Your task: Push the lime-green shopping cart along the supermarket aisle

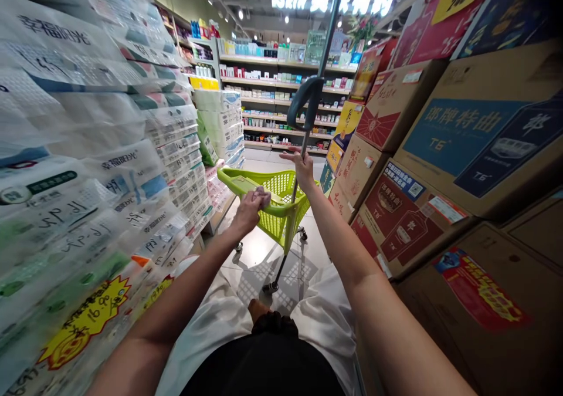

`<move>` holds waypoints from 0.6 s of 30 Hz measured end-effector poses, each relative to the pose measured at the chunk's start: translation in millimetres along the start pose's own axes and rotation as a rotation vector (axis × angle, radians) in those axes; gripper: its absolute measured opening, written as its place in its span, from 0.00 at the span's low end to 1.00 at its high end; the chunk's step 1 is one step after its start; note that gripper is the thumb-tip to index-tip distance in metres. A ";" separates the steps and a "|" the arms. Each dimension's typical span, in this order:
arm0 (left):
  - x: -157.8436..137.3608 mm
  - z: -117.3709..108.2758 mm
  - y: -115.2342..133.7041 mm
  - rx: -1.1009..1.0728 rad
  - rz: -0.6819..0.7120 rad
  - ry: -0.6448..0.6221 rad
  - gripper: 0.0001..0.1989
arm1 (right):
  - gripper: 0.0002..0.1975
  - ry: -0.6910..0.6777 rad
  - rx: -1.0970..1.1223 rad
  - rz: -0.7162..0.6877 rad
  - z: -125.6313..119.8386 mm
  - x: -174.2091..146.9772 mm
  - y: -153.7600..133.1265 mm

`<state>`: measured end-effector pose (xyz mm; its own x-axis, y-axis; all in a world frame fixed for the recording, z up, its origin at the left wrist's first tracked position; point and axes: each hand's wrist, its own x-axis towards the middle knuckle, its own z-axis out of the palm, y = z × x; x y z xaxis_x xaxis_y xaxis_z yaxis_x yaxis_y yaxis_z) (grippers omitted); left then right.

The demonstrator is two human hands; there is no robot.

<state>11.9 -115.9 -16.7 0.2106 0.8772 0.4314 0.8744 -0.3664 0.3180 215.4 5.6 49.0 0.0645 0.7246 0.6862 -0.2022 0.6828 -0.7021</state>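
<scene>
A lime-green shopping cart (273, 229) with a perforated basket stands on casters in front of me. My left hand (247, 212) is closed on a small greyish-pink cloth (263, 195), which it holds against the basket's near rim. From the cart rises a slim grey pole (329, 35), with a dark loop handle (312, 104) partway up. My right hand (303, 168) grips the pole just below that handle, some of its fingers stretched out to the left. The palm side of the right hand is partly hidden.
Wrapped tissue packs (127, 167) are piled high along the left, with yellow price signs (85, 320). Stacked cardboard cartons (492, 132) line the right side closely. Beyond the cart, tiled floor (264, 156) leads to shelves (281, 82) of small boxed goods.
</scene>
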 end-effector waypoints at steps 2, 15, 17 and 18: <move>-2.1 2.8 3.0 -0.057 0.110 -0.032 0.34 | 0.18 -0.002 -0.013 -0.012 -2.5 -0.5 -1.9; -6.3 -4.3 32.1 0.106 0.132 -0.153 0.32 | 0.19 0.035 -0.092 -0.010 -20.9 0.9 -3.5; -4.9 -6.2 26.5 0.182 0.023 -0.096 0.30 | 0.19 0.026 -0.109 -0.014 -22.6 2.1 -5.6; -3.8 -7.0 23.1 0.215 -0.026 -0.062 0.30 | 0.19 0.016 -0.116 -0.016 -22.9 2.7 -6.5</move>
<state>28.2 -129.8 -5.1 0.2073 0.9055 0.3702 0.9517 -0.2742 0.1379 239.3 5.2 51.1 0.0825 0.7141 0.6952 -0.0867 0.7001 -0.7088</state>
